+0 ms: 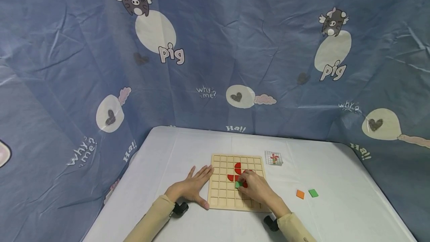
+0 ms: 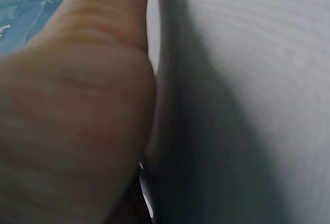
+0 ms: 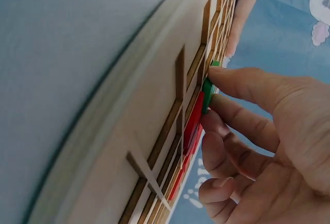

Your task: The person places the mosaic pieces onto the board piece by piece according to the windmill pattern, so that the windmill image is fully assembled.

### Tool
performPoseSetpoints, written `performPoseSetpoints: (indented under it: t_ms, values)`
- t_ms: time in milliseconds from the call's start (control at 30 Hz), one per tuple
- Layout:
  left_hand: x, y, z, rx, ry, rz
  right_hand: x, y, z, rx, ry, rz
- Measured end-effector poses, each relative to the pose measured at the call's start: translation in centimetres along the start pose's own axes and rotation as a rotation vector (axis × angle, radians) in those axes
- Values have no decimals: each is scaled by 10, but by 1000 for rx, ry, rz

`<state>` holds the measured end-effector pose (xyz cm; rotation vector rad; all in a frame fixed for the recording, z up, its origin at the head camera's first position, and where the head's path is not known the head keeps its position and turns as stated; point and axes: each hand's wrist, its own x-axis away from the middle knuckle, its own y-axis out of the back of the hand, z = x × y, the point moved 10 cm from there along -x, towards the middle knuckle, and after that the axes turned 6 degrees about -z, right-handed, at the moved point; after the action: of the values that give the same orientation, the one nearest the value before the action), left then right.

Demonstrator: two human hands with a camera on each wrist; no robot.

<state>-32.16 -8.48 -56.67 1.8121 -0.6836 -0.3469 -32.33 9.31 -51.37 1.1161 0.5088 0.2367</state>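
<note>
A wooden grid board (image 1: 220, 201) lies on the white table, with several red rounded pieces (image 1: 237, 168) in its middle squares. My right hand (image 1: 256, 188) reaches over the board and pinches a green tile (image 1: 238, 184) between thumb and fingers. In the right wrist view that green tile (image 3: 207, 92) is at the grid, right beside a red piece (image 3: 193, 123). My left hand (image 1: 193, 187) lies with fingers spread at the board's left edge. The left wrist view shows mostly the heel of that hand (image 2: 77, 116), close to the table. Part of the red shape is hidden under my right hand.
Right of the board, an orange tile (image 1: 300, 194) and another green tile (image 1: 313, 193) lie on the white tabletop (image 1: 349, 204). A small stack of pattern cards (image 1: 273, 158) sits at the board's upper right corner. Behind the table hangs a blue printed cloth (image 1: 208, 18).
</note>
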Motion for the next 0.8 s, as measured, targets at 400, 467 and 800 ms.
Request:
performPoseSetpoints:
  t_ms: [400,467,800]
  values:
    - [0,-1,0,-2,5,8,2,-2,-1,-12,-5,25]
    - [1,-1,0,1,3,6,3,-2,0,-9,0,23]
    - [2,3,-3,3,2,-3,3,-1,-1,-49,-15,20]
